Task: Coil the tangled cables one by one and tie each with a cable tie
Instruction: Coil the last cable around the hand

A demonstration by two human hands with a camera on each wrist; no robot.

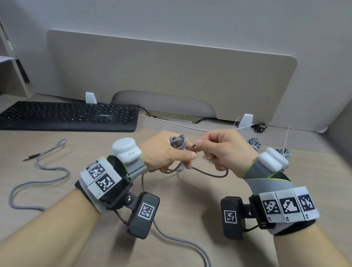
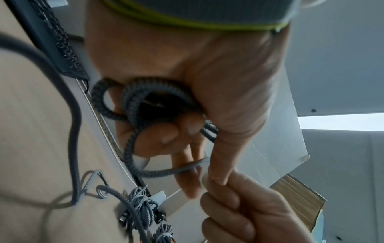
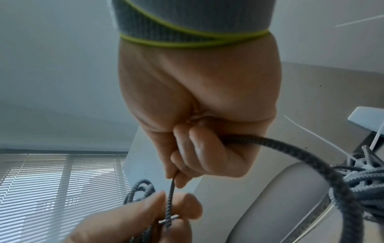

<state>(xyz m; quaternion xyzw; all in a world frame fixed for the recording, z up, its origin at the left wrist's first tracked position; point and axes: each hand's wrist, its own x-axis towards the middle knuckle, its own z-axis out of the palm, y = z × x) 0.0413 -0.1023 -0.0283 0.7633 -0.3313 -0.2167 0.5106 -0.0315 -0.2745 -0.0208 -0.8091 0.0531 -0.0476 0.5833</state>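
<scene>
A grey braided cable is wound in a small coil (image 1: 177,142) around the fingers of my left hand (image 1: 180,157), which holds it above the desk. The left wrist view shows the coil (image 2: 145,98) looped in that hand (image 2: 187,131). My right hand (image 1: 202,148) is a fist gripping the same cable (image 3: 290,149) just right of the coil, and a slack loop (image 1: 210,174) hangs under both hands. In the right wrist view the cable runs from my right hand (image 3: 197,156) down to the left fingers (image 3: 145,218). The loose cable (image 1: 38,169) trails over the desk.
Two coiled cable bundles (image 1: 254,143) (image 1: 285,152) with white ties sticking up lie at the back right, behind my right hand. A black keyboard (image 1: 69,116) lies at the back left. A beige partition (image 1: 168,74) closes the desk's far edge. More cable (image 1: 198,250) lies near the front edge.
</scene>
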